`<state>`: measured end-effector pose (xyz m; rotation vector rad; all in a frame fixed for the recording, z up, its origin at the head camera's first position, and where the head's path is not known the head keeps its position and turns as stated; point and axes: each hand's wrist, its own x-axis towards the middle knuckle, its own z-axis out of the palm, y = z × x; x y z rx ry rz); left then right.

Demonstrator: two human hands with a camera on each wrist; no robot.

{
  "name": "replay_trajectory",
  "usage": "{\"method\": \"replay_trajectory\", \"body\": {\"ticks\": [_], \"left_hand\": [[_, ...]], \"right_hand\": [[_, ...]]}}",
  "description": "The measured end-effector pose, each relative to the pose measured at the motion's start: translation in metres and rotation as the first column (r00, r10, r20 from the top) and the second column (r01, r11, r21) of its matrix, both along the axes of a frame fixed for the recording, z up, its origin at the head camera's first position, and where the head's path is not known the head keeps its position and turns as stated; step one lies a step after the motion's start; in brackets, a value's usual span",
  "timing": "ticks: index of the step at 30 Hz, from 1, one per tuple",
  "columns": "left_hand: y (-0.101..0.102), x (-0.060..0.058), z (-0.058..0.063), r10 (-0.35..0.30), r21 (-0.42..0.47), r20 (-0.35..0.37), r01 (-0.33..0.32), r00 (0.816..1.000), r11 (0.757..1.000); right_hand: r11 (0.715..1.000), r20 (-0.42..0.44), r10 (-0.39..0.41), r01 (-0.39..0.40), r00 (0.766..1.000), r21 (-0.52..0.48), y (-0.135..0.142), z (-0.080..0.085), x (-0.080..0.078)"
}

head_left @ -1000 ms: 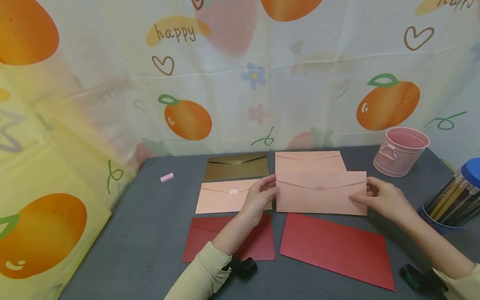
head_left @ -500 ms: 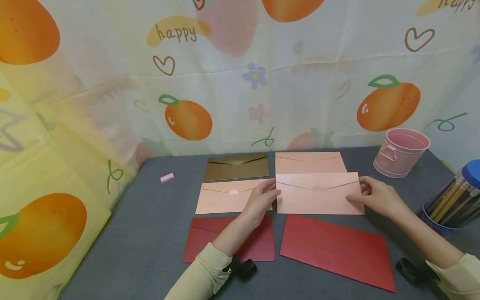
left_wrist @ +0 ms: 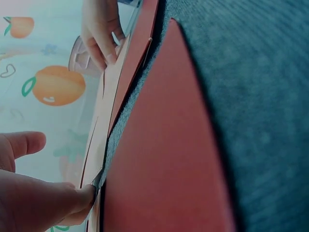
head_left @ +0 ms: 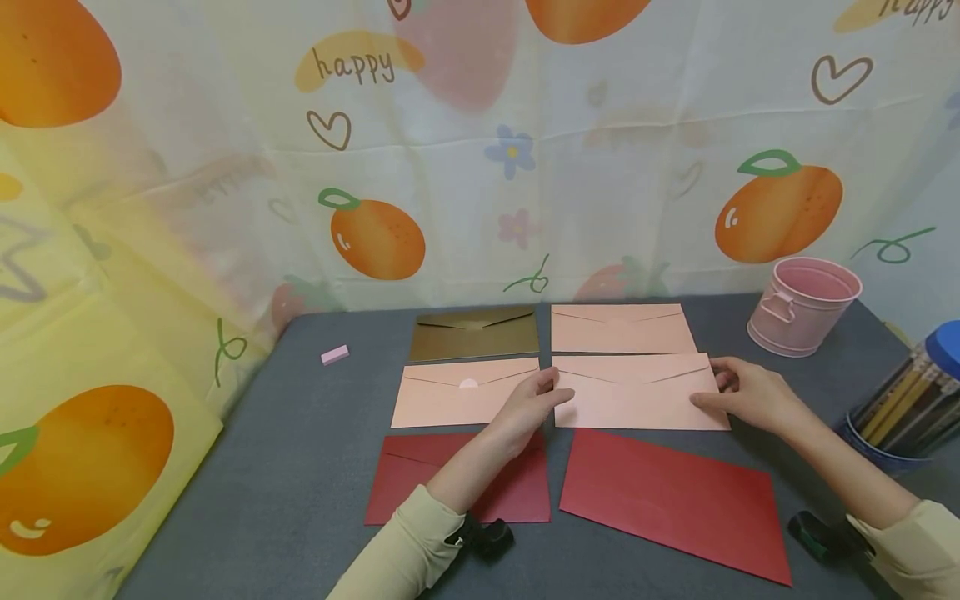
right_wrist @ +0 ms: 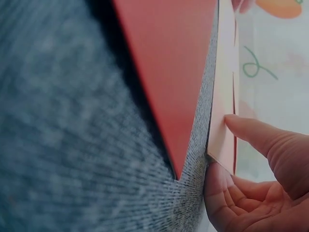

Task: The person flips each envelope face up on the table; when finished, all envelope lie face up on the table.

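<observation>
A pale pink envelope (head_left: 633,400) lies almost flat on the table, flap side up. At its right end my right hand (head_left: 757,396) pinches it, thumb on top and curled fingers at the edge beneath, as the right wrist view shows. My left hand (head_left: 521,412) is at its left end. There the fingertips touch the edge, while the thumb (left_wrist: 29,143) is raised clear of the paper. Behind it lies another pale pink envelope (head_left: 618,327). A peach envelope (head_left: 442,402) with a round seal is partly covered by my left hand.
A gold envelope (head_left: 474,337) lies at the back. In front are a dark red envelope (head_left: 397,492), partly under my left forearm, and a slanted red envelope (head_left: 675,508). A pink bucket (head_left: 802,312) and a pencil holder (head_left: 885,446) stand right; a small pink block (head_left: 334,355) lies left.
The front pale pink envelope has tilted down from a raised position to nearly flat on the table. My right hand has moved slightly left with it; my left thumb has come away from the paper.
</observation>
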<state>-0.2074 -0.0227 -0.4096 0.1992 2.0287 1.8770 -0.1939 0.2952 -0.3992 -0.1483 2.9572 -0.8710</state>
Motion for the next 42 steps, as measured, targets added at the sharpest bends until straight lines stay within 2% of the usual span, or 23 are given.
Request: {"method": "replay_trajectory", "body": {"ticks": [4,11,18,23,27,31,34,38,40,42], "left_hand": [[-0.001,0.002,0.0,-0.082,-0.09,-0.06,0.076,0.995,0.993],[-0.001,0.006,0.001,-0.223,-0.224,-0.094,0.197,0.97,0.954],[0.001,0.008,0.004,-0.271,-0.288,-0.101,0.232,0.957,0.929],[0.003,0.009,0.004,-0.305,-0.373,-0.116,0.243,0.945,0.895],[0.003,0.009,0.004,-0.357,-0.463,-0.134,0.26,0.924,0.847],[0.004,0.009,0.005,-0.434,-0.579,-0.163,0.27,0.886,0.769],[0.006,0.012,0.006,-0.467,-0.641,-0.164,0.266,0.869,0.72],[0.006,0.014,0.007,-0.485,-0.676,-0.155,0.265,0.86,0.687],[0.005,0.015,0.007,-0.504,-0.698,-0.155,0.267,0.849,0.664],[0.004,0.016,0.006,-0.534,-0.724,-0.162,0.267,0.83,0.636]], "right_hand": [[1.0,0.02,-0.002,0.002,1.0,0.003,0.0,-0.001,0.0],[1.0,0.007,0.019,-0.019,1.0,0.01,0.001,-0.001,-0.001],[0.997,-0.035,0.061,-0.059,0.998,0.052,0.001,-0.001,-0.001],[0.995,-0.041,0.068,-0.065,0.997,0.072,0.001,-0.002,-0.001],[0.994,-0.042,0.073,-0.069,0.996,0.086,0.0,-0.002,0.001],[0.992,-0.057,0.079,-0.073,0.995,0.098,-0.002,-0.001,0.002],[0.992,-0.063,0.084,-0.077,0.994,0.104,-0.002,0.0,0.003],[0.99,-0.06,0.097,-0.09,0.993,0.11,-0.002,0.001,0.005],[0.988,-0.059,0.109,-0.102,0.992,0.112,-0.002,0.002,0.007],[0.988,-0.058,0.122,-0.115,0.991,0.107,-0.001,0.002,0.01]]}}
